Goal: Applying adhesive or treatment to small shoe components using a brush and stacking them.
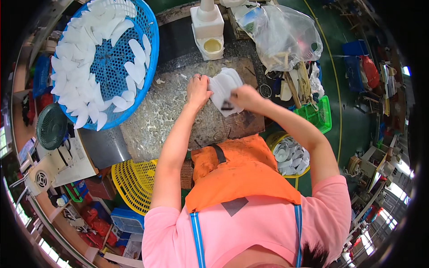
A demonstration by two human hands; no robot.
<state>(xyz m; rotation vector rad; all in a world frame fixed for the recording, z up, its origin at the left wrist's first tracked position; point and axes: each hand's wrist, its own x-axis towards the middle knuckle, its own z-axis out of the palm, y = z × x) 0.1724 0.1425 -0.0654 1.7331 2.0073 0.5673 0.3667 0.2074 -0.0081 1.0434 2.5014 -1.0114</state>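
A fanned stack of thin white curved pieces [222,87], like shoe insoles, lies on the worn work board [156,118]. My left hand [198,90] is at the stack's left edge, fingers bent and thumb against it, holding it in place. Over the stack's right side, my right hand [248,98] is closed on what looks like a brush; its dark end [227,106] is blurred against the white pieces, and the handle is hidden by the fingers. Beyond the stack stands a white container [208,22] with a cup of yellowish liquid [212,45] at its front.
A large blue basket [154,49] holding many white pieces stands at the left. Plastic bags [286,38] and a green basket [328,118] lie right. A yellow basket [127,183] sits below the board at left; a bucket of offcuts [291,156] stands by my right arm.
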